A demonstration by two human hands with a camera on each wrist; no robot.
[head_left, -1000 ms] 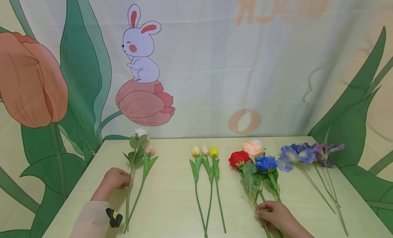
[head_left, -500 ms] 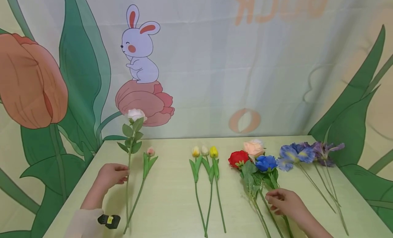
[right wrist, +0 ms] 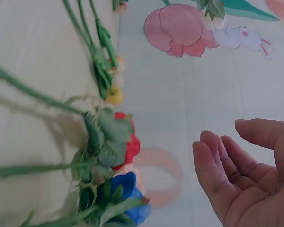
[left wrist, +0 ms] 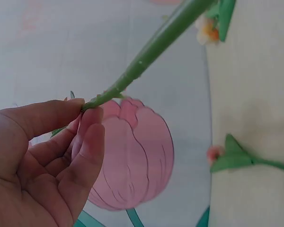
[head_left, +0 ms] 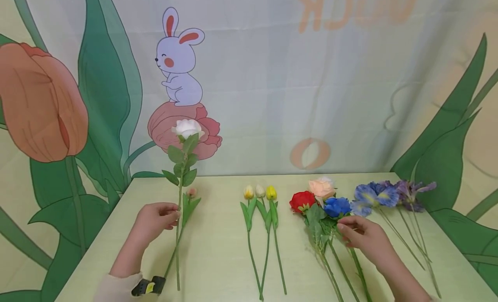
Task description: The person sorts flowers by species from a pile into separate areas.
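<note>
My left hand (head_left: 157, 222) pinches the green stem of a white rose (head_left: 188, 128) between thumb and fingertips. The rose stands nearly upright above the table, its head in front of the backdrop. In the left wrist view the stem (left wrist: 149, 54) runs up and right from the fingertips. Behind it on the table lies a pink tulip (head_left: 191, 193). My right hand (head_left: 365, 237) hovers over the stems of a blue flower (head_left: 337, 207), a red rose (head_left: 302, 202) and a peach rose (head_left: 322, 187). In the right wrist view its thumb and loosely bent fingers are apart, with nothing between them.
Three tulips, one of them yellow (head_left: 271, 192), lie mid-table. Blue-purple irises (head_left: 375, 196) lie at the right. A printed cloth backdrop (head_left: 253, 98) with a rabbit rises behind the pale table (head_left: 218, 250).
My left hand has lifted the white rose off the table and carried it slightly right. The right hand has let go of the flower stems and moved up and away from them.
</note>
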